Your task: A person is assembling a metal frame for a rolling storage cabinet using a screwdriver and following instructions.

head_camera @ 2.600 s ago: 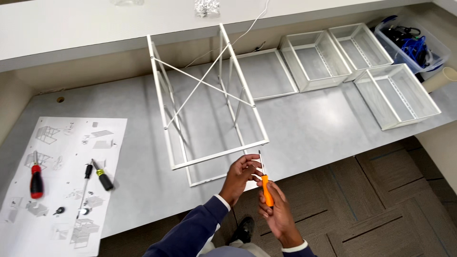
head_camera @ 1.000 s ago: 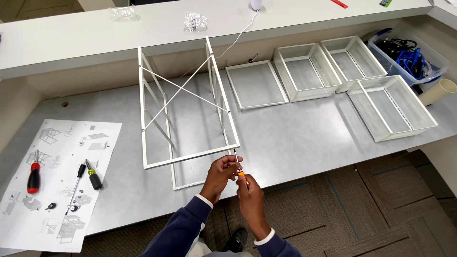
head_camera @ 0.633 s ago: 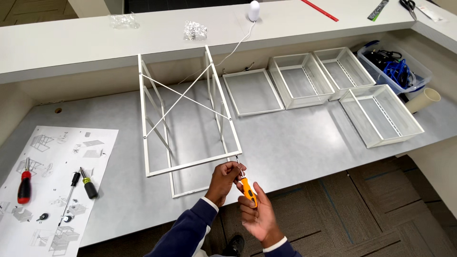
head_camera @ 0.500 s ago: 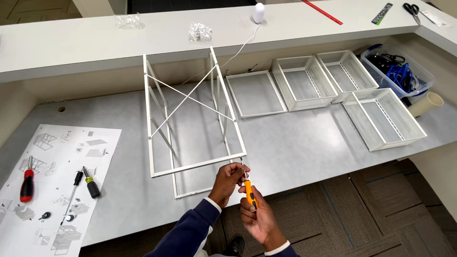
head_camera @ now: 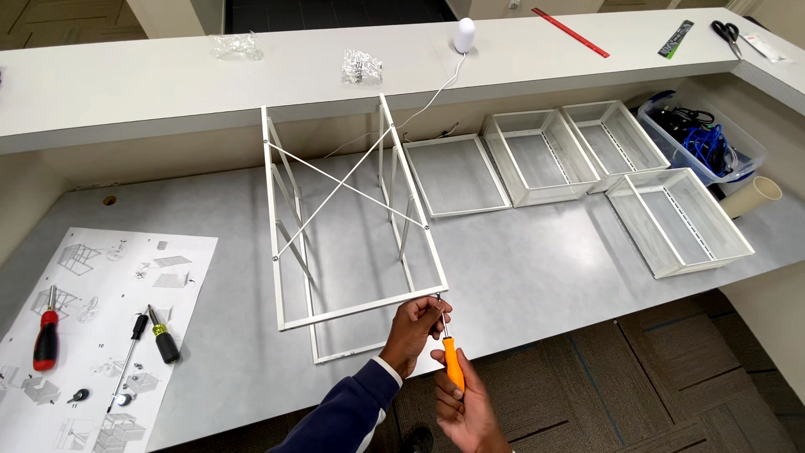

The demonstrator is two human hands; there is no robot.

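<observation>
My right hand (head_camera: 464, 407): fingers wrapped round orange-handled screwdriver (head_camera: 452, 366), tip up at frame corner | my left hand (head_camera: 411, 334): fingers pinching small screw there | white metal wire frame (head_camera: 352, 220) just beyond fingers | risk: tip slips, screw drops off grey tabletop (head_camera: 537, 268) edge

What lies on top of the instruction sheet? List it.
On the instruction sheet: a red-handled screwdriver, a yellow-and-black screwdriver, a slim black-handled driver and small dark parts. Its lower left corner runs out of frame.

Four mesh baskets (head_camera: 541, 155), three screwdrivers (head_camera: 452, 361), one frame (head_camera: 352, 218).
</observation>
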